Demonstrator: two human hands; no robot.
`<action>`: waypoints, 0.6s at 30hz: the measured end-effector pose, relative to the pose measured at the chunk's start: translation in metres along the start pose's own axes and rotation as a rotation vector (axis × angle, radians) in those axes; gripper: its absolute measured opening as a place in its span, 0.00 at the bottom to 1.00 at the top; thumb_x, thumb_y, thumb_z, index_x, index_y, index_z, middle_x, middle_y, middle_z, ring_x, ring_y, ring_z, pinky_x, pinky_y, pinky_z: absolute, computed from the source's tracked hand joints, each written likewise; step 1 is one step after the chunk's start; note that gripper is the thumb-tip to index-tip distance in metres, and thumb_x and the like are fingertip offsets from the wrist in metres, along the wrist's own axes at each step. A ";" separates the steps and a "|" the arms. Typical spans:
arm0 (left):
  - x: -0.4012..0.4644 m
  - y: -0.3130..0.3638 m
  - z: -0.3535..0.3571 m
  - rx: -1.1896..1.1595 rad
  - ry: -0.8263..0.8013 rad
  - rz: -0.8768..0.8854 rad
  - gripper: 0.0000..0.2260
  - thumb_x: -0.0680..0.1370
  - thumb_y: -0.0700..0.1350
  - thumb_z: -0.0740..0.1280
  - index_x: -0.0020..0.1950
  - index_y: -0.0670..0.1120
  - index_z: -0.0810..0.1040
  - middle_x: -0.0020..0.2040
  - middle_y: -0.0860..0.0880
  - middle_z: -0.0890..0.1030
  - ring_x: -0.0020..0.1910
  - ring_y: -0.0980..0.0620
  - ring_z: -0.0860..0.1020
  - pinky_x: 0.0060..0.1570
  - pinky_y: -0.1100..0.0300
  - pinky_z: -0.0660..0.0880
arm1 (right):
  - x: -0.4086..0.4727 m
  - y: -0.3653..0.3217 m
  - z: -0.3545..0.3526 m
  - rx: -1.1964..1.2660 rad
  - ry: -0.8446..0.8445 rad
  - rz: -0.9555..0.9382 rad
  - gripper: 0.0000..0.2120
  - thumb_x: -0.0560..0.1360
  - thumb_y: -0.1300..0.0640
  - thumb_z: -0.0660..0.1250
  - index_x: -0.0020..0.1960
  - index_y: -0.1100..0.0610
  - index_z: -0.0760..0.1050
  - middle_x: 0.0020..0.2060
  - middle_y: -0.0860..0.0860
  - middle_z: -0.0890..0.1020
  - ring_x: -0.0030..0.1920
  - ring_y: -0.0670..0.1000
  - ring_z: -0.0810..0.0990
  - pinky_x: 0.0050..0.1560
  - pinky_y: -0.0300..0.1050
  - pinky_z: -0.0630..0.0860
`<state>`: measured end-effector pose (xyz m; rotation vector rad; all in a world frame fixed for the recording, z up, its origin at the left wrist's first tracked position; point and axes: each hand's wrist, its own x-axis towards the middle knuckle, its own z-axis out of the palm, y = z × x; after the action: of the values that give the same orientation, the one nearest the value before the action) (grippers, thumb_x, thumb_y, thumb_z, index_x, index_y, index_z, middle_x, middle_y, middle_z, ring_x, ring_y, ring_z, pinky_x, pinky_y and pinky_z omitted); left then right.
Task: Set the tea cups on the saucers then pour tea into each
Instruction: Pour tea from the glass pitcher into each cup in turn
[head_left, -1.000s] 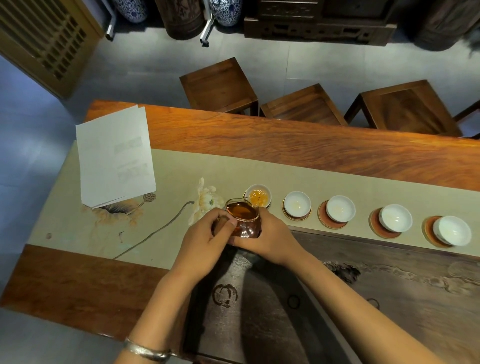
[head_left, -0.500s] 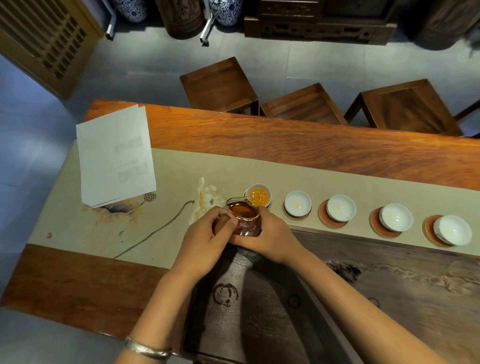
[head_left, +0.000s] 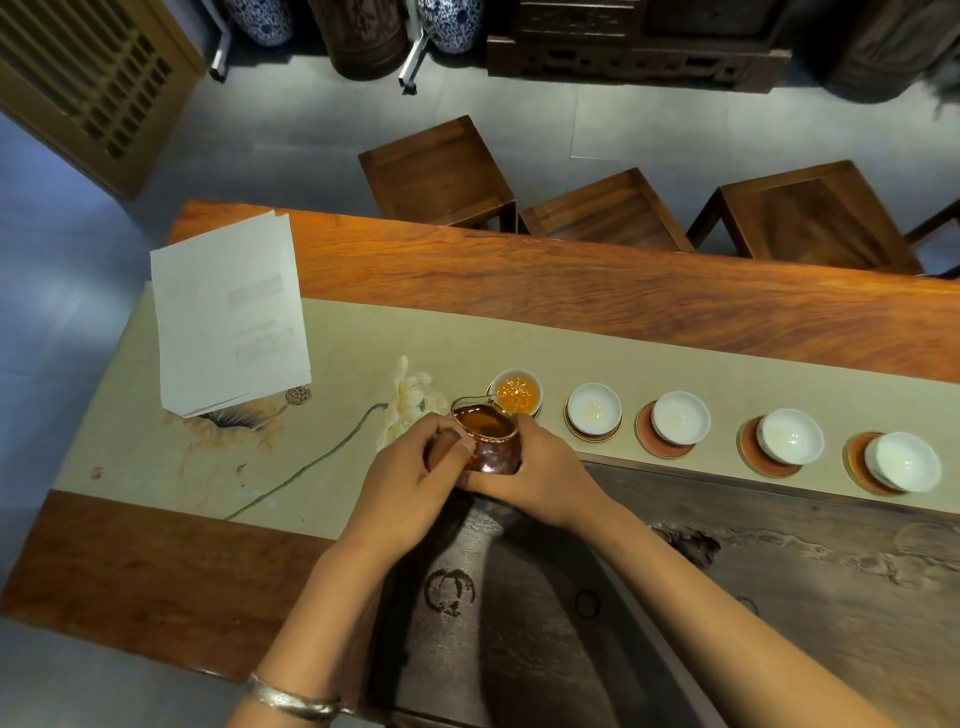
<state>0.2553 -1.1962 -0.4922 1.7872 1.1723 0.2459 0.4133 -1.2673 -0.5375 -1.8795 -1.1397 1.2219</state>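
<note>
A glass tea pitcher (head_left: 485, 434) full of amber tea is held between both hands, with its spout at the rim of the leftmost cup. My left hand (head_left: 413, 478) grips its wooden handle. My right hand (head_left: 540, 475) wraps its right side and base. The leftmost white cup (head_left: 515, 391) holds orange tea. To its right stand several white cups on brown saucers: one (head_left: 594, 409), another (head_left: 680, 418), a further cup (head_left: 789, 435) and the last cup (head_left: 903, 461). All of these look empty.
A beige runner (head_left: 208, 447) with a lotus painting lies along the wooden table (head_left: 623, 301). A stack of white papers (head_left: 228, 317) rests at the left. A dark carved tea tray (head_left: 727, 597) sits under my arms. Wooden stools (head_left: 441, 171) stand beyond the table.
The tea level in the leftmost cup has risen a little. My hands and the pitcher have stayed in nearly the same place.
</note>
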 end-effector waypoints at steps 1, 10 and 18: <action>0.000 0.000 0.000 0.000 -0.001 0.001 0.03 0.78 0.54 0.64 0.47 0.60 0.77 0.46 0.66 0.80 0.46 0.67 0.78 0.40 0.67 0.69 | 0.000 0.000 0.000 -0.001 0.000 0.000 0.40 0.61 0.29 0.72 0.65 0.49 0.70 0.56 0.42 0.79 0.54 0.43 0.78 0.51 0.35 0.72; 0.001 0.005 -0.002 0.038 -0.006 0.017 0.04 0.79 0.52 0.64 0.46 0.61 0.76 0.44 0.67 0.79 0.44 0.68 0.77 0.36 0.74 0.67 | -0.001 -0.002 -0.001 -0.004 -0.012 -0.009 0.35 0.64 0.32 0.74 0.63 0.48 0.69 0.54 0.40 0.78 0.52 0.42 0.77 0.48 0.31 0.70; -0.001 0.004 -0.002 0.030 -0.005 0.011 0.03 0.78 0.53 0.64 0.47 0.60 0.77 0.44 0.64 0.80 0.45 0.67 0.77 0.37 0.70 0.67 | -0.001 -0.003 -0.002 -0.010 -0.024 -0.014 0.34 0.63 0.33 0.74 0.62 0.47 0.69 0.54 0.41 0.78 0.53 0.43 0.77 0.49 0.33 0.71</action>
<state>0.2560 -1.1961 -0.4880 1.8194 1.1688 0.2315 0.4141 -1.2668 -0.5340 -1.8660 -1.1721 1.2355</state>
